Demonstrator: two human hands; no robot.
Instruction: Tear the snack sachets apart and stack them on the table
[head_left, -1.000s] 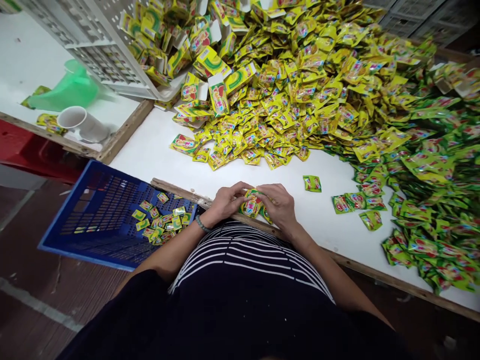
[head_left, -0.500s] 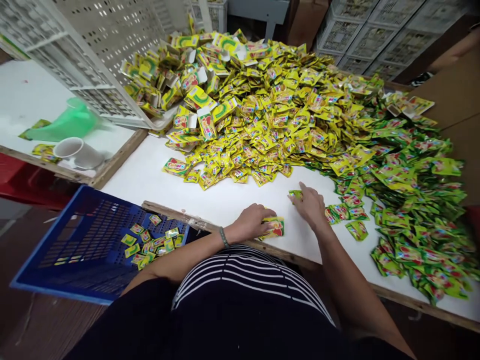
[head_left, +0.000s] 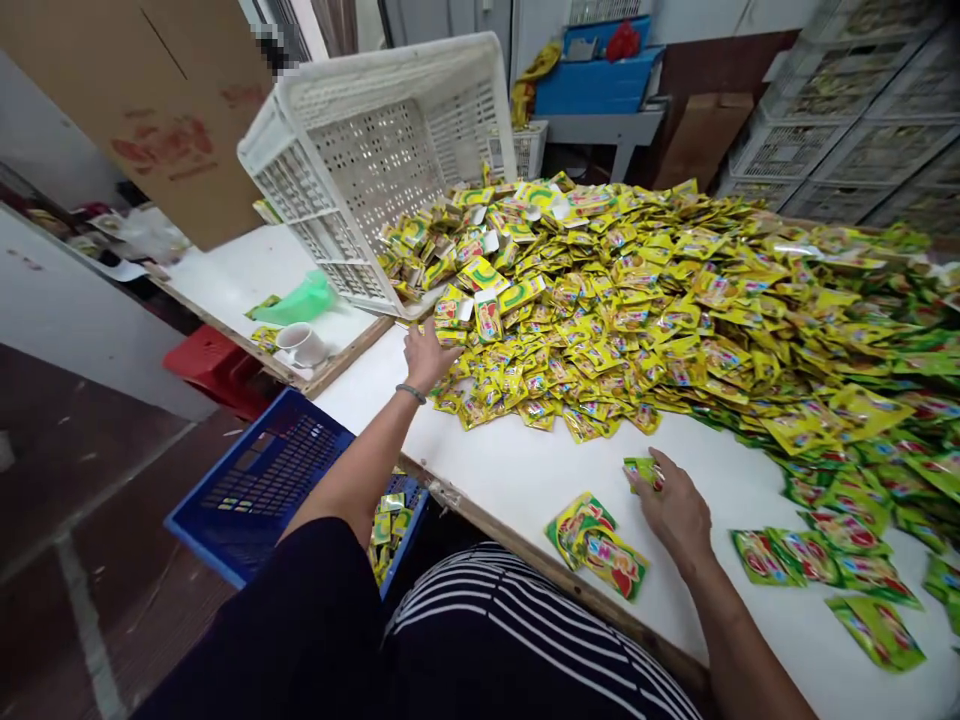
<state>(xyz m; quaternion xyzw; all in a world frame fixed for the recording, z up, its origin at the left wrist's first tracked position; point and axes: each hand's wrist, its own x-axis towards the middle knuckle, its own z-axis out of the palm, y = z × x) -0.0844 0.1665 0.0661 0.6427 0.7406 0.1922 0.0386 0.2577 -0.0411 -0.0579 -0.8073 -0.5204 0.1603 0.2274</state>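
Note:
My left hand (head_left: 426,362) reaches to the left end of the heap, its thumb and fingers apart beside a small yellow carton (head_left: 451,338). Whether the fingertips touch that carton I cannot tell. My right hand (head_left: 681,512) is closed on a small green-and-yellow sachet (head_left: 640,472) above the white tabletop, thumb and fingers pinching its right end. Between my hands, near the table's front edge, two overlapping flat packets (head_left: 611,558) with fruit pictures lie face up. A short row of green sachets (head_left: 814,558) lies to the right of my right hand.
A large heap of yellow sachets (head_left: 637,310) covers the back of the table. A tipped white crate (head_left: 330,215) spills cartons into it. At left are a white cup (head_left: 301,345) and a green plastic piece (head_left: 304,300). A blue crate (head_left: 259,465) stands below the table edge.
My left hand has let go of the packets at the front edge and moved left and away to the cartons. My right hand still holds the sachet. The view has swung left.

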